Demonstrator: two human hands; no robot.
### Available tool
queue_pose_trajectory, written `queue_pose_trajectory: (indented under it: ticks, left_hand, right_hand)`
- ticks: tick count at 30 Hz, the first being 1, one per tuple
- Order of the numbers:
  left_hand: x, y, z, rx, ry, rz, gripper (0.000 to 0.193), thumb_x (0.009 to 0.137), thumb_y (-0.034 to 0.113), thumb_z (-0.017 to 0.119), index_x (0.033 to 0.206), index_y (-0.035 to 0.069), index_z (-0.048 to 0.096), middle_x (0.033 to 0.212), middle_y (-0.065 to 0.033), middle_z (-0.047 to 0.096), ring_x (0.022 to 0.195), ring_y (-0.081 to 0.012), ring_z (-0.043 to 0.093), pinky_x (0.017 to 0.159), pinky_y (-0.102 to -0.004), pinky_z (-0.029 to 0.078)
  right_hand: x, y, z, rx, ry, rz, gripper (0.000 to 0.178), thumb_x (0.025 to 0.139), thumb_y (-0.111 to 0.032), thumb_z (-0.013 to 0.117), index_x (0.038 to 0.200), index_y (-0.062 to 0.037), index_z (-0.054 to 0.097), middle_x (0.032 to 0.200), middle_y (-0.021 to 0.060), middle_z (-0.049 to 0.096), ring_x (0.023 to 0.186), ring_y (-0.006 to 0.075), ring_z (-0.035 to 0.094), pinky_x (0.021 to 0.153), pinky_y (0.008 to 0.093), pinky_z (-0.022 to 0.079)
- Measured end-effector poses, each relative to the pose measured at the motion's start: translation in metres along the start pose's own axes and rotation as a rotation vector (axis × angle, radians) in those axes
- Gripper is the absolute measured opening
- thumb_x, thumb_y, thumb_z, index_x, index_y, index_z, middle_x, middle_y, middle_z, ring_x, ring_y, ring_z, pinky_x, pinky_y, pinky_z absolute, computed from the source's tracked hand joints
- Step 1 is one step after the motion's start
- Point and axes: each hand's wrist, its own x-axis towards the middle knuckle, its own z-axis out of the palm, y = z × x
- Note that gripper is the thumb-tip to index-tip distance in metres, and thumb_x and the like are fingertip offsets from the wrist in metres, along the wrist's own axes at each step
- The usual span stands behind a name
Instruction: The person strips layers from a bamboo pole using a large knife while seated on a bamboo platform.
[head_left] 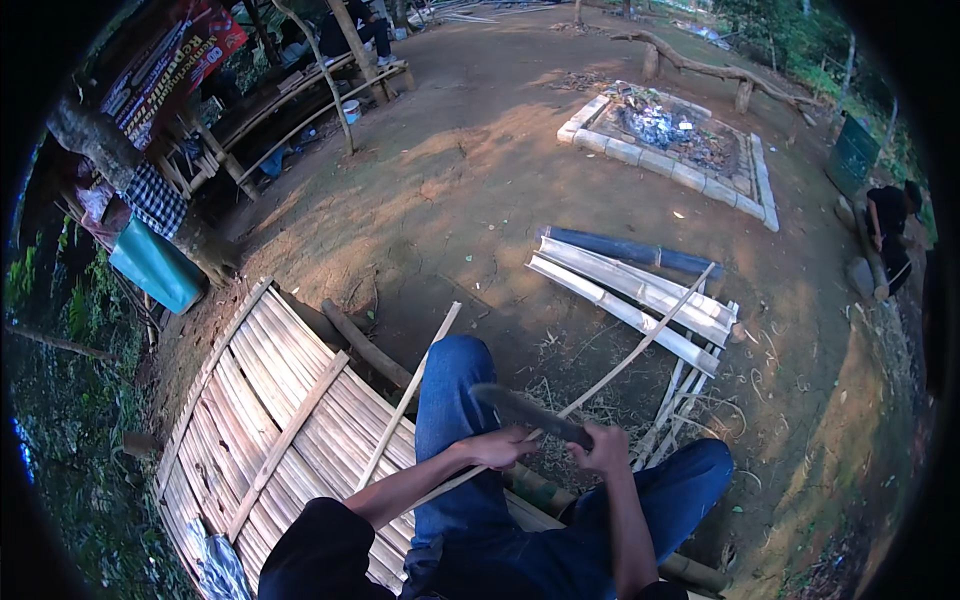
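Note:
I sit on a platform of bamboo slats (270, 400), my knees in blue jeans. My right hand (603, 447) is shut on the handle of a dark curved blade (515, 405), which points left across my lap. My left hand (497, 447) grips a long thin bamboo strip (640, 345); the strip runs from my lap up and right toward a pile of split bamboo. The blade lies against the strip just beside my left hand. Another thin strip (410, 395) leans along my left knee.
Split bamboo halves and a dark bamboo tube (640, 280) lie on the dirt ahead. A stone-edged ash pit (670, 135) sits farther back. A teal barrel (155, 265) stands at left near a bamboo bench. A person in black (888, 225) crouches at right.

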Motion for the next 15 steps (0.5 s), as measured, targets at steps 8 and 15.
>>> queue_pose_trajectory:
  ticks: [8, 15]
  left_hand:
    - [0.009, 0.005, 0.002, 0.128, 0.049, 0.04, 0.041, 0.101, 0.035, 0.042, 0.108, -0.002, 0.059, 0.058, 0.0002, 0.044, 0.043, -0.0109, 0.043, 0.039, -0.0292, 0.035]
    - [-0.012, 0.003, -0.001, 0.032, 0.003, -0.008, 0.036, 0.104, 0.03, 0.041, 0.078, 0.006, 0.045, 0.055, 0.0055, 0.036, 0.043, -0.0079, 0.037, 0.038, -0.0281, 0.029]
  right_hand:
    - [0.0, -0.009, 0.002, 0.067, -0.018, 0.028, 0.05, 0.082, -0.052, 0.064, 0.075, -0.0026, 0.061, 0.06, 0.0175, 0.059, 0.061, 0.0407, 0.063, 0.056, 0.0477, 0.048]
    - [0.017, 0.023, -0.001, 0.084, 0.05, 0.405, 0.05, 0.085, -0.049, 0.061, 0.085, 0.0003, 0.066, 0.065, 0.0201, 0.062, 0.066, 0.0405, 0.065, 0.061, 0.0475, 0.049]
